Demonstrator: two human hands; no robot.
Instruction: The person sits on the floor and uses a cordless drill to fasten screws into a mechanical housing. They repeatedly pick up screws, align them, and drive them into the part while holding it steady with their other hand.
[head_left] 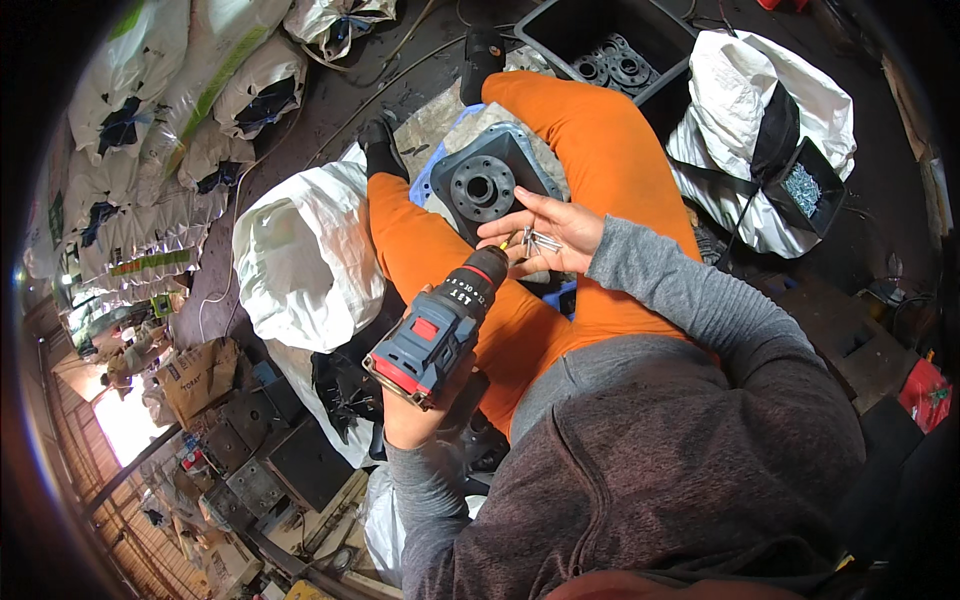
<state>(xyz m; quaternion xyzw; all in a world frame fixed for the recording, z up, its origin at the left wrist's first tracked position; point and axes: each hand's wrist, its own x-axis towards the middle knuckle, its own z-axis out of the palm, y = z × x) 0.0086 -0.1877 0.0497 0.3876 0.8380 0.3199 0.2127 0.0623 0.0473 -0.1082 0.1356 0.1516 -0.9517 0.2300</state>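
My left hand grips a cordless drill, grey-blue with red parts and a black chuck, its body hiding most of the fingers. The drill's nose points up toward my right hand. That hand is palm up with its fingers extended, and several silvery screws lie on it. The chuck end is close to the fingers and the screws. Just beyond the fingertips, between my legs, sits a round dark flange with a central bore and a ring of holes. It rests on a black squarish housing.
A black bin at the top holds more dark round parts. On the right, a small black box of screws leans on a white sack. An open white sack stands by my left leg. Full white sacks are stacked far left.
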